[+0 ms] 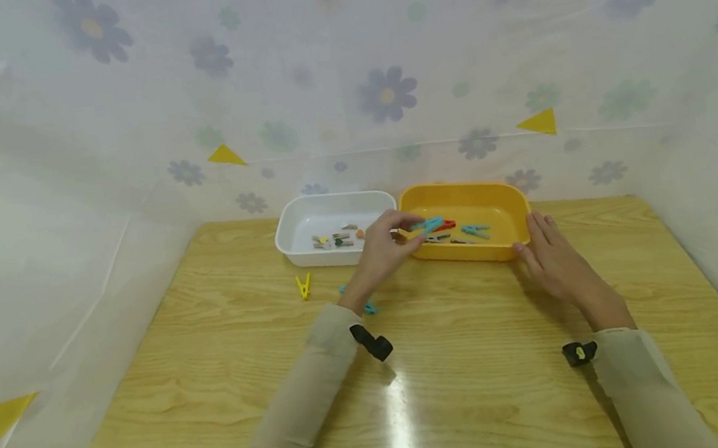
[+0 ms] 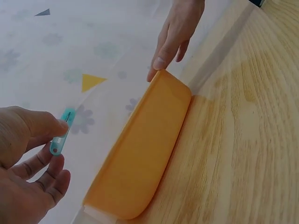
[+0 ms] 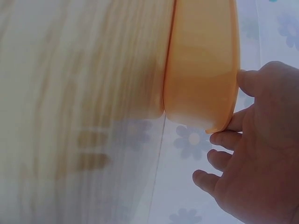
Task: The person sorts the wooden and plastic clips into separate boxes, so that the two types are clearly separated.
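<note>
Head view: left hand (image 1: 383, 251) pinches a teal clothespin (image 1: 428, 225) over the yellow tray (image 1: 467, 255), seemingly above its other pegs.
Right hand (image 1: 556, 258): fingers straight, touching the tray's corner, probably steadying it.
White tray (image 1: 289, 242): holds smaller clips.

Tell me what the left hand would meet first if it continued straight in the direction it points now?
Probably the yellow tray: the left hand holds a teal clothespin over its near-left rim, pointing across the inside. Depth is uncertain.
</note>
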Motion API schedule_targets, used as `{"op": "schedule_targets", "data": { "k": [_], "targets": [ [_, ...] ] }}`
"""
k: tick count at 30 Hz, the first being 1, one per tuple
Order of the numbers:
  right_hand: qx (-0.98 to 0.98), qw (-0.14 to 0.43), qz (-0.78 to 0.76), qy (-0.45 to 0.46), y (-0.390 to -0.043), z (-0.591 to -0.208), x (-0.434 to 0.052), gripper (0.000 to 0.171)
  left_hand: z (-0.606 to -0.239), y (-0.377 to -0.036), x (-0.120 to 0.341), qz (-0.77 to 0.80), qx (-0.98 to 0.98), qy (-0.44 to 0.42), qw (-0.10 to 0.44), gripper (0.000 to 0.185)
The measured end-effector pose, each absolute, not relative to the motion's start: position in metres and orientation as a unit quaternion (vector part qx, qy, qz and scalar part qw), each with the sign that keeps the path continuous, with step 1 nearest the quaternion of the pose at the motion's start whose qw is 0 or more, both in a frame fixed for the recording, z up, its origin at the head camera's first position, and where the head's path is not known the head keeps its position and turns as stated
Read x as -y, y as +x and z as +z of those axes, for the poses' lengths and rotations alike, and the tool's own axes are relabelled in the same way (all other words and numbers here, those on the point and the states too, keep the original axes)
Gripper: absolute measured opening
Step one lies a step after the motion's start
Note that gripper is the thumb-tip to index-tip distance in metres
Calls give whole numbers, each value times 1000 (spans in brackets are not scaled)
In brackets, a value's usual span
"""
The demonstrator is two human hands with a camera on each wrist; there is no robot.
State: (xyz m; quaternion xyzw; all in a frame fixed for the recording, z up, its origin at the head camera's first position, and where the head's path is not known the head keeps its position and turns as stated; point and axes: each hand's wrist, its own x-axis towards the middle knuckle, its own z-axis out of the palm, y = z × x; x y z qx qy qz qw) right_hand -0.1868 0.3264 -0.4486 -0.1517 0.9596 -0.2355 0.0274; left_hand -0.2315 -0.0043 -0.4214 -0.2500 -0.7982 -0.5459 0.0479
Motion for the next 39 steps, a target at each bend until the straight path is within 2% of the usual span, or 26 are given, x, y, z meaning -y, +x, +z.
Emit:
{"op": "schedule_targets", "data": {
  "k": [8,39],
  "targets": [
    [-960,25,-232,-152,-188,-446,-326,74,-424,-241,-12,-510,821,-253,48,25],
    [-966,26,-216,-143,-187,-449,-325,75,-433,-278,-60,-393,879,-267,-32,23]
  ]
}}
